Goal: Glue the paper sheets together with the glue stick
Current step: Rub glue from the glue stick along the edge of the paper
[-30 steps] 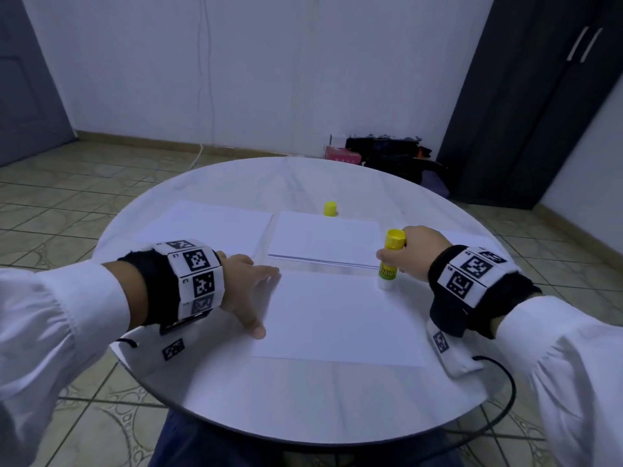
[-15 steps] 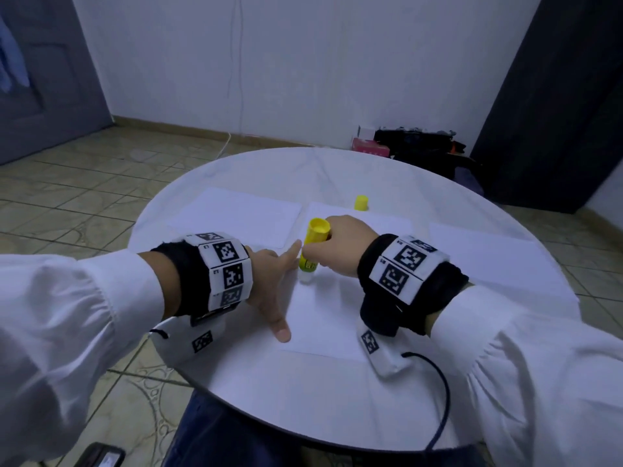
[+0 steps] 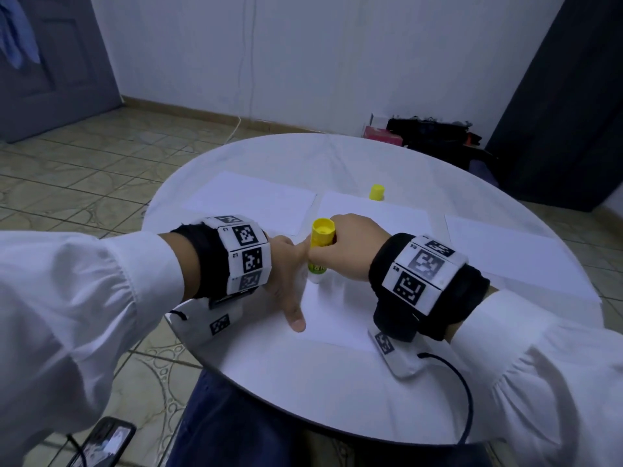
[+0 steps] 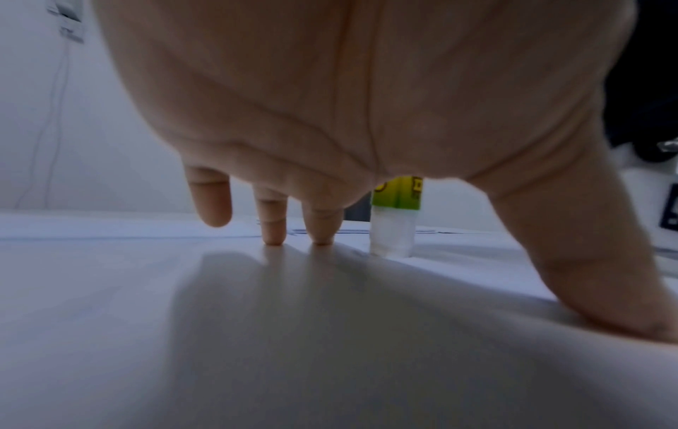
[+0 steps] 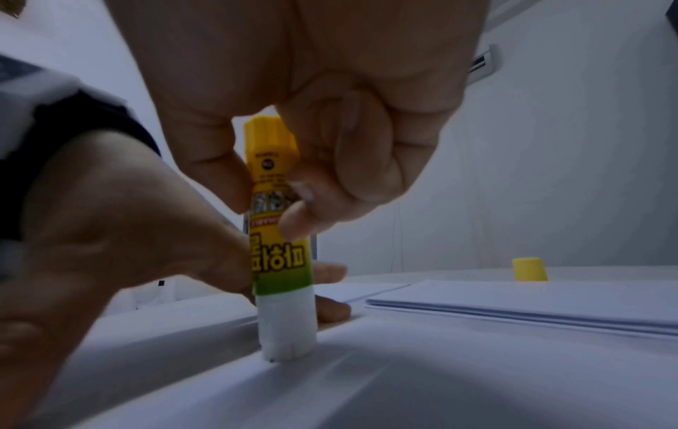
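– Paper [image 3: 337, 318] that thin buckles, right?
– Yes, so my left hand [image 3: 286, 281] presses flat beside the glue stick [image 5: 280, 246]; my right hand [image 3: 344, 247] grips its stiff barrel, tip down on that sheet

Her left hand [image 3: 286, 281] lies spread, fingertips [image 4: 273, 236] down; just right of it, the right hand [image 3: 347, 247] is curled tight.

Phone [image 3: 101, 443] — cropped, screen blurred

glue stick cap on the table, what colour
Yellow; the small loose cap shows best in the right wrist view.
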Demonstrator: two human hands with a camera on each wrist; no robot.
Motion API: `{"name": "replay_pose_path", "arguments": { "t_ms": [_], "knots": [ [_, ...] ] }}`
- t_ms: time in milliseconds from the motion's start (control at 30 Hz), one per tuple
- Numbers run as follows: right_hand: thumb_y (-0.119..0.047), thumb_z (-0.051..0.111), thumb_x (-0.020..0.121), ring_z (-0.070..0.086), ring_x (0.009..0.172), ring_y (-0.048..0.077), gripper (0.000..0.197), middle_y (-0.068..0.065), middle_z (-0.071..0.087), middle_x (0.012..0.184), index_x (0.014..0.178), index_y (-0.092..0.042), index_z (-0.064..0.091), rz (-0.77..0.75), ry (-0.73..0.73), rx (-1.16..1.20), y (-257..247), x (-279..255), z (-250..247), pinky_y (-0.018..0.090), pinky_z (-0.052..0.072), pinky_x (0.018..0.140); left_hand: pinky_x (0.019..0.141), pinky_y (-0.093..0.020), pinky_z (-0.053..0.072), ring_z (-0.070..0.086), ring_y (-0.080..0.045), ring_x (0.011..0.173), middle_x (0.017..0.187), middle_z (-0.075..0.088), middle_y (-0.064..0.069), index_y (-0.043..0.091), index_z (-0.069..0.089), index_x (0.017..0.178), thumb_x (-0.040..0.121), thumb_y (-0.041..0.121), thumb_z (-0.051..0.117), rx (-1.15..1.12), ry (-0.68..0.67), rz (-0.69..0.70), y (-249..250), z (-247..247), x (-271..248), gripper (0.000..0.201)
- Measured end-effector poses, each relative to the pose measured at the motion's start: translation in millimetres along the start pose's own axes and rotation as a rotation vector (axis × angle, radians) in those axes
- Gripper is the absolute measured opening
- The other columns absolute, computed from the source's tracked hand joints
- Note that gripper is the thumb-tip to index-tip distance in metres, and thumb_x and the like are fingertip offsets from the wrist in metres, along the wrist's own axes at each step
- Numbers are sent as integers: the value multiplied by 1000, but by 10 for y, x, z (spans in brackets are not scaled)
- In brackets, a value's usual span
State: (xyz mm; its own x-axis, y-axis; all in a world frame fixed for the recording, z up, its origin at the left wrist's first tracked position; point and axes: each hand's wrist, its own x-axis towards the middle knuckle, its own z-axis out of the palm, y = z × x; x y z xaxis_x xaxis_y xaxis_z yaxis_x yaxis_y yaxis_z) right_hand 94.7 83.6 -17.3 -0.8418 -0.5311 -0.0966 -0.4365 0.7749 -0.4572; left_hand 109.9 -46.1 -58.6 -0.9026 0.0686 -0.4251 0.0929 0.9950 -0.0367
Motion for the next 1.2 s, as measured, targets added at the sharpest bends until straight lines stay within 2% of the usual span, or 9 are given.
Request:
{"name": "replay_pose_path", "arguments": {
  "t_ms": [167, 300, 467, 633, 667, 733, 800, 867, 1200],
  "knots": [
    [-24, 59, 78, 41, 54, 13, 29, -1, 44, 58, 57, -15, 42, -61, -7, -39, -22, -182, 37, 26, 31, 49, 105, -48, 34, 32, -26, 133, 131, 41, 5, 47, 14, 122, 30, 81, 70, 82, -68, 11, 15, -67, -79, 113],
    [-24, 60, 79, 42, 55, 14, 29, -1, 46, 59, 57, -14, 43, -112, -47, -67, -57, -338, 73, 27, 33, 51, 106, -46, 35, 32, -27, 130, 134, 37, 1, 45, 35, 131, 47, 73, 77, 109, -151, 37, 51, -143, -162, 98],
    [-25, 62, 76, 50, 65, 18, 18, 5, 55, 70, 72, -8, 57, -143, -90, -74, -74, -476, 105, 30, 39, 58, 107, -45, 34, 27, -23, 136, 137, 36, 1, 49, 48, 91, 31, 75, 76, 98, -204, -12, 72, -166, -135, 71],
    [-23, 65, 77, 43, 58, 10, 28, -6, 48, 63, 60, -20, 43, -176, -100, -70, -33, -620, 23, 28, 36, 56, 105, -49, 35, 29, -23, 136, 130, 46, 11, 58, 36, 99, -1, 86, 65, 90, -202, -37, 32, -82, 65, 108],
    [-22, 65, 77, 43, 58, 9, 29, -7, 47, 63, 60, -21, 42, -183, -104, -73, -15, -649, 3, 27, 37, 56, 104, -50, 35, 31, -23, 135, 134, 44, 11, 58, 32, 112, -1, 86, 66, 77, -181, -41, 23, -94, 47, 122],
    [-22, 65, 77, 47, 62, 11, 21, -3, 53, 68, 64, -17, 49, -181, -110, -80, 54, -702, -35, 29, 41, 60, 107, -47, 32, 29, -24, 139, 148, 33, 6, 52, 9, 139, 17, 79, 78, 97, -151, -59, 81, -149, -93, 143],
    [-23, 66, 74, 54, 70, 17, 17, 6, 63, 78, 74, -8, 58, -148, -106, -81, 154, -746, -70, 34, 47, 65, 108, -40, 27, 24, -23, 142, 157, 19, 3, 42, -6, 149, 47, 65, 84, 114, -162, -101, 130, -189, -183, 138],
    [-25, 67, 73, 60, 77, 18, 17, 4, 67, 84, 77, -9, 62, -107, -97, -70, 283, -788, -116, 35, 50, 69, 110, -36, 25, 22, -21, 143, 159, 12, 3, 38, -10, 151, 60, 58, 82, 136, -170, -121, 146, -203, -202, 130],
    [-25, 72, 70, 59, 74, 13, 11, -2, 68, 81, 72, -14, 70, 22, -57, -33, 819, -1156, -393, 31, 50, 70, 115, -40, 23, 22, -21, 143, 158, 13, 2, 40, -12, 149, 51, 65, 82, 136, -180, -112, 70, -170, -96, 139]
  ]
}}
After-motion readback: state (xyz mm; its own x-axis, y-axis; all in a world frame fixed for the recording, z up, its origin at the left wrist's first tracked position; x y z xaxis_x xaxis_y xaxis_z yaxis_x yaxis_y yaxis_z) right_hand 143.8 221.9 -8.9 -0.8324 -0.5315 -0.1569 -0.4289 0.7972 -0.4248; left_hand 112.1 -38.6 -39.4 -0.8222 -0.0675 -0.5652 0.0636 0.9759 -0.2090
